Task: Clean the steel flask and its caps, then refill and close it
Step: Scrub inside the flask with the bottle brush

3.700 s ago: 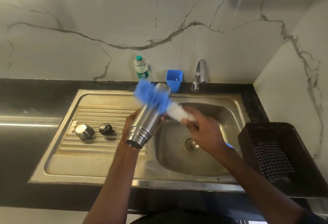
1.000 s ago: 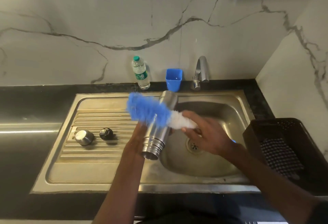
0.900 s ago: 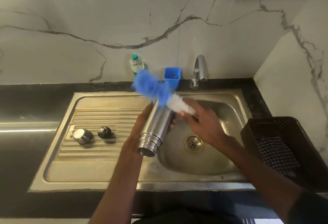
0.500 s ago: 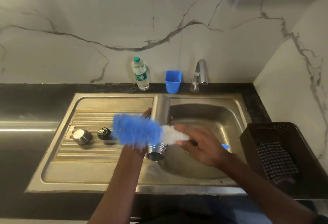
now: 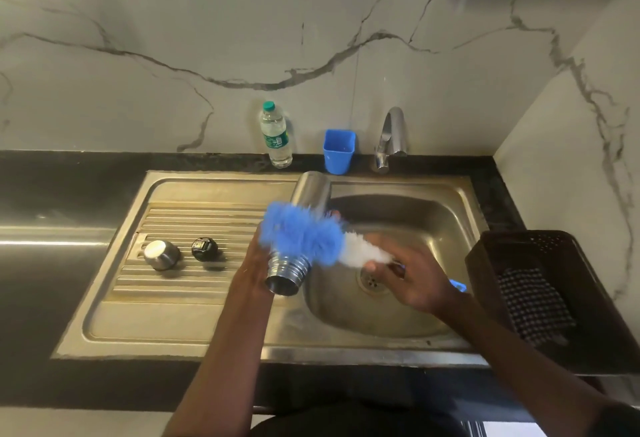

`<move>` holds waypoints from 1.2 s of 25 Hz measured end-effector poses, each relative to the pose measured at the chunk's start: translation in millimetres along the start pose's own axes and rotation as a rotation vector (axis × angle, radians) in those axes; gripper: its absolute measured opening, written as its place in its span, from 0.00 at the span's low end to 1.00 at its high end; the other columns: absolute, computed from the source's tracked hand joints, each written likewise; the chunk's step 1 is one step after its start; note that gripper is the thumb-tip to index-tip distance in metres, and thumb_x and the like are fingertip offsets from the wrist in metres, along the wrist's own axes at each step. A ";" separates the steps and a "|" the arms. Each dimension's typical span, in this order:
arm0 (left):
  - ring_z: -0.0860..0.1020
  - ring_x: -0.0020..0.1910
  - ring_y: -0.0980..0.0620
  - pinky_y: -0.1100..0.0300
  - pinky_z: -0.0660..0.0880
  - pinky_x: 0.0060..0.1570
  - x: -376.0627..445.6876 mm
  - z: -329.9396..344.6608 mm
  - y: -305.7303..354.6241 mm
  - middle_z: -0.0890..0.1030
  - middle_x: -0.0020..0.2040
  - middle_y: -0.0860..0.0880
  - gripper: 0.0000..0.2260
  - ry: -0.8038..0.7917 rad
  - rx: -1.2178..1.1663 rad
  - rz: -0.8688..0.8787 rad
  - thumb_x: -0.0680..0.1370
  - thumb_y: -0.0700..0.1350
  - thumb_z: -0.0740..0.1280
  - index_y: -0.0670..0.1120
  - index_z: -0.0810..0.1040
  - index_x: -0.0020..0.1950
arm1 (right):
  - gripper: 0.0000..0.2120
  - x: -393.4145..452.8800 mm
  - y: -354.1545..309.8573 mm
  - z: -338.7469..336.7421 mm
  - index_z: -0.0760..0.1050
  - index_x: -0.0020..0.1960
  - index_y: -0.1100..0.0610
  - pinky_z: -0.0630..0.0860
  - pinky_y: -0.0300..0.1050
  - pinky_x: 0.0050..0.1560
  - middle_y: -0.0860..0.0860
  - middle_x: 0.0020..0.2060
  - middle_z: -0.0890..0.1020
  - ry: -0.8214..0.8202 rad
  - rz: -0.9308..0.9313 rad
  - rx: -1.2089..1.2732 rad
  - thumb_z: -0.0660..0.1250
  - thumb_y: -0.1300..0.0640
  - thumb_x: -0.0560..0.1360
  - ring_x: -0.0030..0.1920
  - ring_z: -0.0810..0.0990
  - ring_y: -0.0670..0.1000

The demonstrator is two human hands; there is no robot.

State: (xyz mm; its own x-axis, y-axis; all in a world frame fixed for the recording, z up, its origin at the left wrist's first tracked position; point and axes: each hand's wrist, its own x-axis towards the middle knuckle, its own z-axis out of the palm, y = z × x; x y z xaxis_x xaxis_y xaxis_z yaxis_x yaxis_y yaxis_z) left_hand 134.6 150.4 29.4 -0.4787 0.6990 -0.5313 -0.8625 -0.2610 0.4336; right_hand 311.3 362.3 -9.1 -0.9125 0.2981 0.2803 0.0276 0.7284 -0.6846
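Over sink | left hand (image 5: 254, 263) grips ribbed steel flask (image 5: 311, 194) | right hand (image 5: 412, 277) holds fluffy blue-white brush (image 5: 304, 235)

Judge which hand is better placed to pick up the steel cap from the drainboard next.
Left, probably. The left hand grips the flask beside the drainboard where the steel cap sits; the right hand holds the brush over the sink basin, farther away.

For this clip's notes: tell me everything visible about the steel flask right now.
The steel flask is a shiny metal cylinder, uncapped, held tilted over the sink's edge with its ribbed, threaded mouth pointing down toward the camera and its base toward the wall. The left hand grips it from behind. The brush, held by the right hand, lies across its outside, its blue bristles covering the middle.
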 end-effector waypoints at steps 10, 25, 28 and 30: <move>0.83 0.58 0.38 0.38 0.76 0.67 55.1 23.1 -10.0 0.83 0.61 0.37 0.29 0.048 -0.018 0.100 0.81 0.52 0.71 0.39 0.71 0.77 | 0.13 27.2 -24.4 -2.5 0.77 0.61 0.46 0.70 0.30 0.37 0.42 0.45 0.84 0.176 0.544 0.054 0.71 0.46 0.79 0.44 0.82 0.39; 0.83 0.59 0.31 0.28 0.80 0.55 67.2 28.1 -9.1 0.81 0.65 0.36 0.36 0.440 -0.372 0.212 0.67 0.49 0.84 0.44 0.72 0.71 | 0.29 -30.7 -107.2 9.9 0.48 0.80 0.33 0.82 0.47 0.48 0.42 0.62 0.74 -0.007 0.510 -0.367 0.57 0.47 0.85 0.47 0.84 0.48; 0.85 0.54 0.33 0.30 0.82 0.48 62.4 39.2 -21.2 0.83 0.61 0.38 0.41 0.448 -0.353 0.274 0.64 0.47 0.86 0.48 0.70 0.72 | 0.28 13.4 -89.4 8.9 0.54 0.81 0.37 0.80 0.52 0.54 0.49 0.63 0.78 0.096 0.534 -0.355 0.60 0.50 0.84 0.54 0.83 0.51; 0.86 0.54 0.35 0.32 0.83 0.46 57.3 47.1 -25.4 0.84 0.60 0.39 0.41 0.480 -0.330 0.303 0.64 0.47 0.87 0.50 0.70 0.72 | 0.27 36.9 -79.6 7.8 0.57 0.80 0.39 0.80 0.54 0.55 0.52 0.63 0.79 0.140 0.526 -0.364 0.61 0.52 0.84 0.56 0.83 0.54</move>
State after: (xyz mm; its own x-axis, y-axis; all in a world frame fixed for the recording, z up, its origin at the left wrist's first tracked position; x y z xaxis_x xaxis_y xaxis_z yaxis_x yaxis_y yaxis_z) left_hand 136.8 228.4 22.3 -0.6626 0.2077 -0.7196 -0.6467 -0.6434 0.4097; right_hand 272.3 310.5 50.6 -0.6782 0.7314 0.0719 0.6147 0.6182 -0.4898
